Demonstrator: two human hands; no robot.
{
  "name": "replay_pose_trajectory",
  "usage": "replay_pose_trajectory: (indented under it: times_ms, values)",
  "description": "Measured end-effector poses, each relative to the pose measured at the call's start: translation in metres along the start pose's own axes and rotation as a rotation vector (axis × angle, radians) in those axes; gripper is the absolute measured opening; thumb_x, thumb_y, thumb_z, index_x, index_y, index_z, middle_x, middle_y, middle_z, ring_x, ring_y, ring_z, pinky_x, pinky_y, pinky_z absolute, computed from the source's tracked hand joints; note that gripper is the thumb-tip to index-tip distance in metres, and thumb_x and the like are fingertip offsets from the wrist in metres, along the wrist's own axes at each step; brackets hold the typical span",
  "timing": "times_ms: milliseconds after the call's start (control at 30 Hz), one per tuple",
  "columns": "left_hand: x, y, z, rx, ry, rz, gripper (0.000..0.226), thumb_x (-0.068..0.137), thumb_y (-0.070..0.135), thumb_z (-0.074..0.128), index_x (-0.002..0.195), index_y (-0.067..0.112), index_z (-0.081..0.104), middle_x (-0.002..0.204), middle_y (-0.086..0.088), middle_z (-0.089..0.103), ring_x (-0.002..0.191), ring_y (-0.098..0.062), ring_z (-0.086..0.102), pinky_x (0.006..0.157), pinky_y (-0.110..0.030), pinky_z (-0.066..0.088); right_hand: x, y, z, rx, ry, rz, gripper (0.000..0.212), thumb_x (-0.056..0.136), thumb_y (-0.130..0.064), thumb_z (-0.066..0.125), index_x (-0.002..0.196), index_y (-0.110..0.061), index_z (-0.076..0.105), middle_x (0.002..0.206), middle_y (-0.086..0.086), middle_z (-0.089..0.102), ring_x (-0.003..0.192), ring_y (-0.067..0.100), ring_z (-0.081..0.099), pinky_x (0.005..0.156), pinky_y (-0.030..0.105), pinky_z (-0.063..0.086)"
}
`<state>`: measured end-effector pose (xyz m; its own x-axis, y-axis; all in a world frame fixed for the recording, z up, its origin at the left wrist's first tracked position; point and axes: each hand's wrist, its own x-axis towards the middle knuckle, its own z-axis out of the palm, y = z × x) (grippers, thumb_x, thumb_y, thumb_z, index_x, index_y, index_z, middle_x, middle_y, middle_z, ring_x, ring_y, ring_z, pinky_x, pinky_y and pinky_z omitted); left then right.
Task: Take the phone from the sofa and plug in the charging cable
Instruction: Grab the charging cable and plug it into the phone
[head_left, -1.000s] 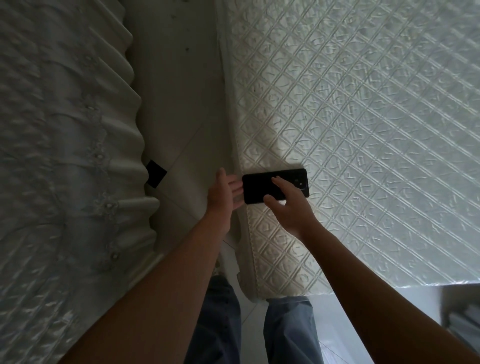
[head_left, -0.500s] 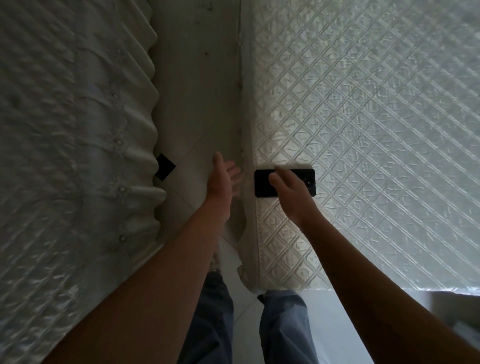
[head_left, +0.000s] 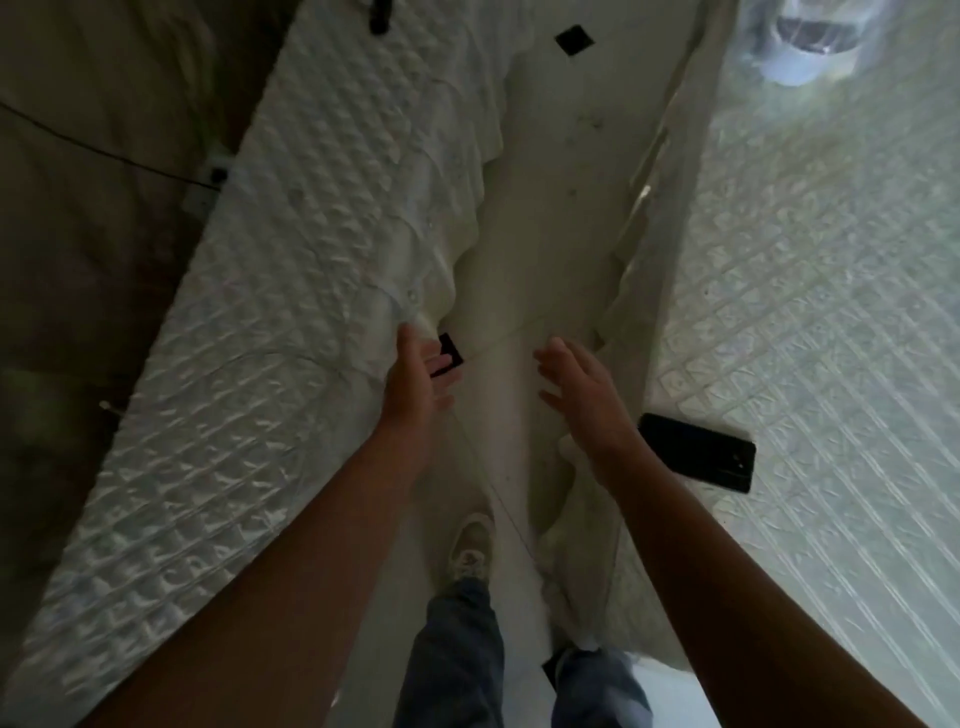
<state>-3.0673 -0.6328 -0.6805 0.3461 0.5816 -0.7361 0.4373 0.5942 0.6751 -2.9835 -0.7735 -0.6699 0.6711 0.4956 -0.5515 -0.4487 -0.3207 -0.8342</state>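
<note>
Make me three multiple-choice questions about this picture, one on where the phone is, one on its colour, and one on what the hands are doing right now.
1. Where does the phone lie?
A. on the quilted cover by the right forearm
B. on the floor between the shoes
C. in the left hand

2. What colour is the phone?
A. white
B. black
C. red

3. What state are the two hands in?
A. both grip the phone
B. only the right grips the phone
C. both open and empty

Answers: 1 A, it rests flat on the quilted cover. 2 B, its casing is black. 3 C, the left hand and right hand have spread fingers and hold nothing.
</note>
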Motion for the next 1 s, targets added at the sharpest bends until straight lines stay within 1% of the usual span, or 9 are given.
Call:
replay_pose_trajectory:
  times_ms: [67,167,233,333,467,600,800,933,1000]
  values:
    - [0.0,0.006,-0.034,-0.048,0.053,0.007,0.065,0.096,0.057,0.023,0.128,0.01,0.054,0.128,-0.01,0.061,0.103,-0.021,0.062,0.085,-0.04,0.045,-0.002,-0.006,0.035,0.011,-0.058,0.005,0.042,0.095,-0.04,0.041,0.131,-0.019,0.051,0.133,0.005,0.056,0.117,0.016,0.052,0.099,0.038,0.044]
    - [0.001,0.013,-0.085,-0.122,0.135,0.029,0.065,0.095,0.058,0.025,0.125,0.009,0.055,0.126,-0.012,0.062,0.103,-0.023,0.063,0.083,-0.039,0.046,-0.007,-0.012,0.089,0.001,-0.165,-0.017,0.026,0.095,-0.039,0.041,0.109,-0.029,0.061,0.111,-0.005,0.063,0.101,0.007,0.057,0.101,0.04,0.044]
    - [0.0,0.015,-0.12,-0.163,0.199,0.04,0.064,0.095,0.058,0.026,0.122,0.01,0.057,0.122,-0.012,0.063,0.099,-0.022,0.063,0.082,-0.039,0.047,-0.012,-0.014,0.125,-0.019,-0.239,-0.017,0.034,0.094,-0.041,0.042,0.12,-0.026,0.057,0.12,-0.003,0.061,0.106,0.006,0.056,0.099,0.035,0.044]
    - [-0.002,0.016,-0.172,-0.216,0.294,0.035,0.06,0.095,0.057,0.027,0.116,0.011,0.059,0.119,-0.012,0.064,0.101,-0.025,0.063,0.087,-0.041,0.045,-0.017,-0.016,0.177,-0.055,-0.334,-0.018,0.019,0.094,-0.04,0.043,0.109,-0.036,0.054,0.119,-0.002,0.06,0.104,0.007,0.057,0.093,0.031,0.047]
    - [-0.007,0.008,-0.238,-0.305,0.399,0.014,0.06,0.096,0.055,0.027,0.118,0.01,0.059,0.119,-0.011,0.063,0.105,-0.027,0.061,0.091,-0.042,0.043,-0.022,-0.012,0.242,-0.106,-0.416,0.006,0.014,0.094,-0.04,0.044,0.099,-0.036,0.056,0.116,-0.001,0.062,0.106,0.014,0.058,0.097,0.037,0.047]
    - [-0.012,-0.013,-0.299,-0.366,0.46,-0.019,0.06,0.096,0.055,0.027,0.121,0.009,0.057,0.124,-0.013,0.062,0.107,-0.027,0.06,0.093,-0.043,0.042,-0.025,0.004,0.3,-0.104,-0.505,0.074,0.03,0.095,-0.036,0.046,0.121,-0.024,0.054,0.121,0.002,0.059,0.114,0.017,0.055,0.097,0.035,0.045]
    - [-0.006,-0.038,-0.368,-0.382,0.512,-0.05,0.062,0.097,0.054,0.025,0.128,0.007,0.053,0.131,-0.016,0.058,0.112,-0.03,0.058,0.093,-0.043,0.042,-0.024,0.028,0.365,-0.161,-0.613,0.114,0.013,0.093,-0.038,0.047,0.102,-0.035,0.056,0.115,-0.002,0.06,0.109,0.016,0.056,0.092,0.035,0.045]
    - [0.014,-0.042,-0.391,-0.381,0.51,-0.086,0.061,0.098,0.051,0.028,0.131,0.006,0.052,0.13,-0.017,0.057,0.113,-0.03,0.057,0.088,-0.039,0.042,-0.018,0.041,0.392,-0.157,-0.615,0.132,0.038,0.092,-0.041,0.048,0.126,-0.024,0.053,0.128,0.001,0.058,0.112,0.014,0.056,0.087,0.031,0.046]
    - [0.029,-0.043,-0.396,-0.357,0.522,-0.099,0.059,0.097,0.051,0.031,0.13,0.007,0.052,0.127,-0.014,0.058,0.111,-0.029,0.058,0.089,-0.041,0.044,-0.012,0.046,0.4,-0.146,-0.597,0.138,0.04,0.092,-0.039,0.048,0.128,-0.022,0.052,0.129,0.001,0.057,0.113,0.014,0.055,0.084,0.029,0.047]
